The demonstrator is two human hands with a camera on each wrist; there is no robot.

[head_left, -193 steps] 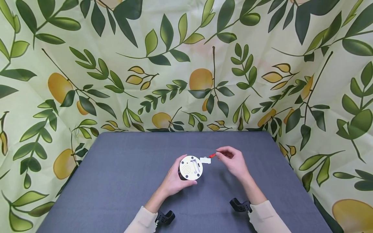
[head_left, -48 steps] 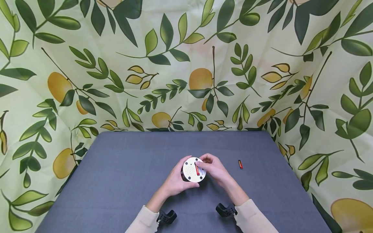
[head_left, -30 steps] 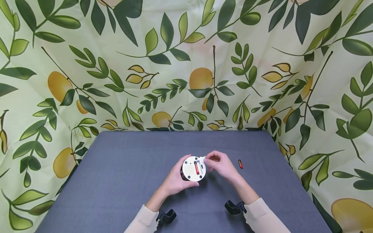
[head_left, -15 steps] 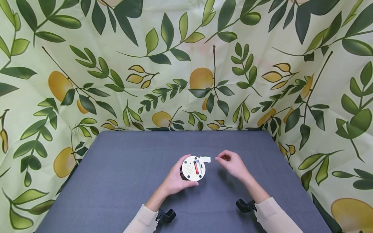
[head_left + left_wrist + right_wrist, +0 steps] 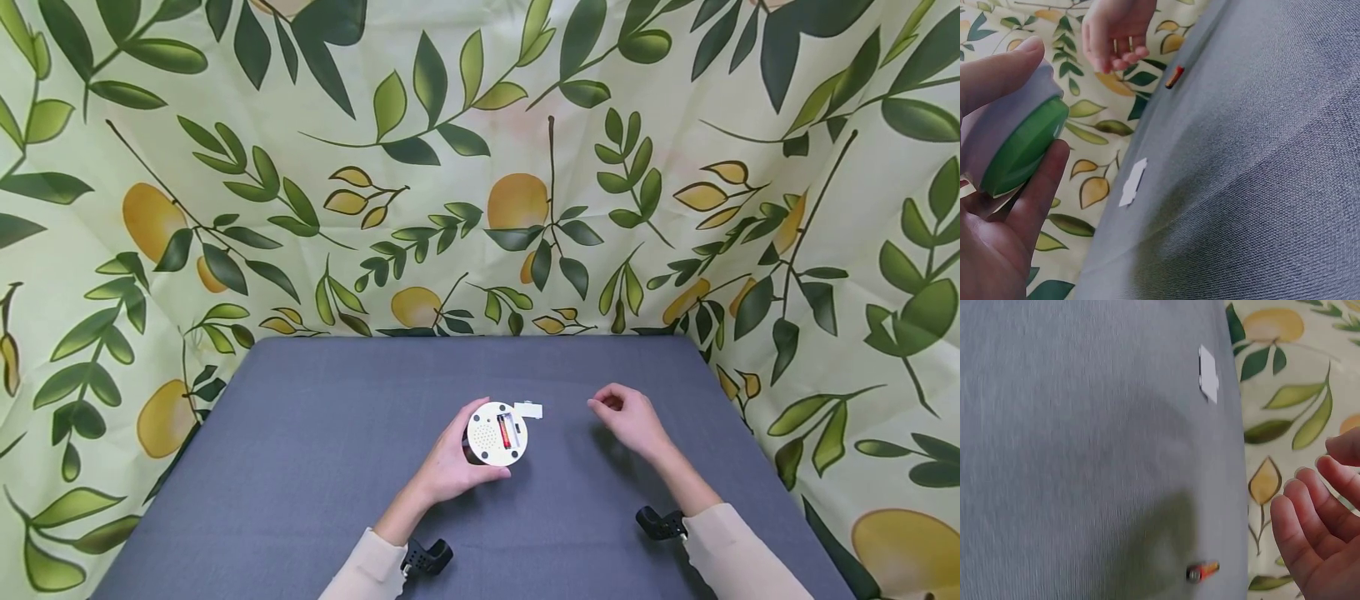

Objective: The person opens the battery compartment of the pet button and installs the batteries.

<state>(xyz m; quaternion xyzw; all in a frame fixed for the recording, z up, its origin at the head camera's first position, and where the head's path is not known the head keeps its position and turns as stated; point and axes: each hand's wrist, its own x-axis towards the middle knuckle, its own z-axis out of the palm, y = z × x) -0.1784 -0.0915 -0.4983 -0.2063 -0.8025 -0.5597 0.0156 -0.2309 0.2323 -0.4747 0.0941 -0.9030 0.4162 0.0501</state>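
Note:
My left hand grips a round white device by its sides, its perforated base turned up. One red battery lies in the base's uncovered compartment, with a bare slot beside it. In the left wrist view, a green section of the device shows between thumb and fingers. My right hand is in the air to the right, fingers loosely bent and holding nothing. A second red-and-black battery lies on the table near it; in the head view that hand hides it.
A small white battery cover lies on the grey cloth-covered table, just beyond the device. Leaf-and-fruit printed fabric rises behind the table and at both sides. Each wrist carries a black camera mount.
Earlier my right hand held a red battery; one now sits in the compartment. Over the last second that hand has moved right, away from the device, over the loose battery. The left has hardly moved.

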